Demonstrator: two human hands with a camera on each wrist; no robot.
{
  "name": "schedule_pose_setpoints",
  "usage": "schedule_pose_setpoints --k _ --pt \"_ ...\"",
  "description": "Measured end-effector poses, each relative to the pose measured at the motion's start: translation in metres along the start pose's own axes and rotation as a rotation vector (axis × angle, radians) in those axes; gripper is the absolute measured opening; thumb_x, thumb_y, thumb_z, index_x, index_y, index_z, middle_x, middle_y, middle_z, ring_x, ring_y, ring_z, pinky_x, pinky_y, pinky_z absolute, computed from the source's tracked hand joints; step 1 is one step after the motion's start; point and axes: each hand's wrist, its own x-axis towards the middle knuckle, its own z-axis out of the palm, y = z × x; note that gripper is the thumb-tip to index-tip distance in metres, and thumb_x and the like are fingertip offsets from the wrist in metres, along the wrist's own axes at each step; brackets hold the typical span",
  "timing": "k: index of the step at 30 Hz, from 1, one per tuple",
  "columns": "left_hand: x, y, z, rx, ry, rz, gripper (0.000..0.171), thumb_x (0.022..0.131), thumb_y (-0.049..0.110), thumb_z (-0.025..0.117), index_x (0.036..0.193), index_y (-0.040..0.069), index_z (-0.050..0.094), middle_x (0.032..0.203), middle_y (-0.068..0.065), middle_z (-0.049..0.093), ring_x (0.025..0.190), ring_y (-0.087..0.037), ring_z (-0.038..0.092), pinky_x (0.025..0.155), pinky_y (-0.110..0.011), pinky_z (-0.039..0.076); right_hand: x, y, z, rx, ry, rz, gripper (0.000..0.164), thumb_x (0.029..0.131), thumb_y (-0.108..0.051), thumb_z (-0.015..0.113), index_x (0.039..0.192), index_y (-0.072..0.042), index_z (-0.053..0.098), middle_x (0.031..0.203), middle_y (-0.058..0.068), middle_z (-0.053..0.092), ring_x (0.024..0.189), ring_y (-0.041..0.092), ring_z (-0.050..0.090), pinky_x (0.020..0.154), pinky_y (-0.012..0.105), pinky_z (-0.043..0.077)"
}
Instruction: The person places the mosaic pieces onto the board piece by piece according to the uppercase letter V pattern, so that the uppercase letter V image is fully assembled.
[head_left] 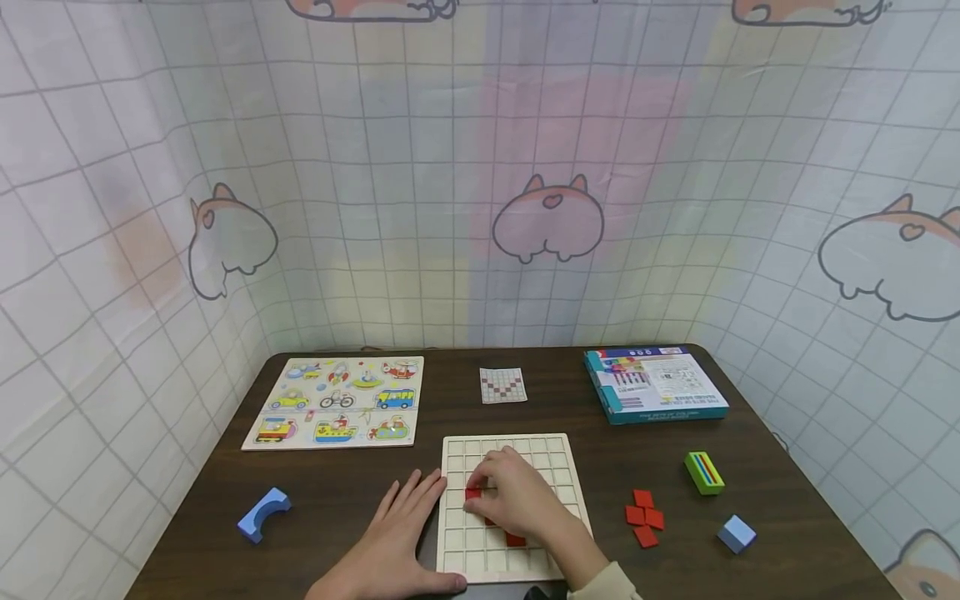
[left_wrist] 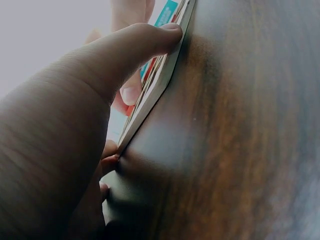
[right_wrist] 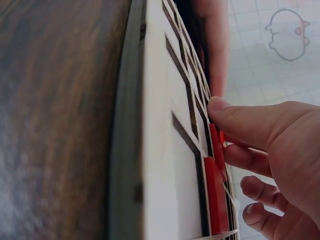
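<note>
A pale wooden grid board (head_left: pixel 472 562) lies at the front middle of the dark table. My left hand (head_left: pixel 393 537) rests beside it with fingers spread; its fingertips touch the left edge and its thumb (left_wrist: pixel 167 32) lies along the near edge. Over the board, my right hand (head_left: pixel 517 496) pinches a red square tile (head_left: pixel 473 493) between thumb and fingers, at a cell toward the left side. Another red tile (head_left: pixel 515 540) sits in a cell nearer the front, and one more shows partly under the right hand. In the right wrist view a red tile (right_wrist: pixel 216 195) stands in its recess.
Several loose red tiles (head_left: pixel 644 517) lie right of the board, near a blue block (head_left: pixel 737 534) and a striped green block (head_left: pixel 704 473). A blue arch block (head_left: pixel 264 514) is at left. Behind are a picture puzzle (head_left: pixel 337 402), a pattern card (head_left: pixel 503 386) and a flat box (head_left: pixel 660 385).
</note>
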Motion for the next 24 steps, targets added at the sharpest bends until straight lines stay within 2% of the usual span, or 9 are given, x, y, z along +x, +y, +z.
schedule_pose_setpoints --k 8,14,24 --pt "0.001 -0.001 0.000 -0.012 -0.012 -0.008 0.138 0.074 0.093 0.079 0.177 0.015 0.029 0.187 -0.005 0.024 0.174 -0.042 0.015 0.136 -0.075 0.010 -0.001 0.001 0.001 0.055 -0.013 0.009 0.014 0.090 -0.029 0.094 0.102 -0.025 0.086 0.093 -0.013 0.071 0.091 0.006 0.051 0.083 0.027 0.052" --pt "0.002 -0.001 0.000 -0.029 -0.025 -0.025 0.138 0.074 0.091 0.080 0.177 0.016 0.029 0.187 -0.004 0.023 0.174 -0.041 0.014 0.136 -0.075 0.008 -0.006 0.004 -0.002 0.059 0.000 0.020 0.020 0.092 -0.032 0.090 0.110 -0.023 0.085 0.100 -0.012 0.074 0.096 0.008 0.056 0.088 0.030 0.056" --pt "0.003 0.001 -0.001 -0.027 -0.026 -0.031 0.138 0.074 0.091 0.080 0.178 0.016 0.028 0.186 -0.005 0.024 0.174 -0.043 0.015 0.136 -0.076 0.009 -0.023 0.010 -0.016 0.159 0.014 0.016 0.020 0.098 -0.032 0.086 0.115 -0.023 0.084 0.107 -0.011 0.076 0.104 0.013 0.059 0.093 0.034 0.057"
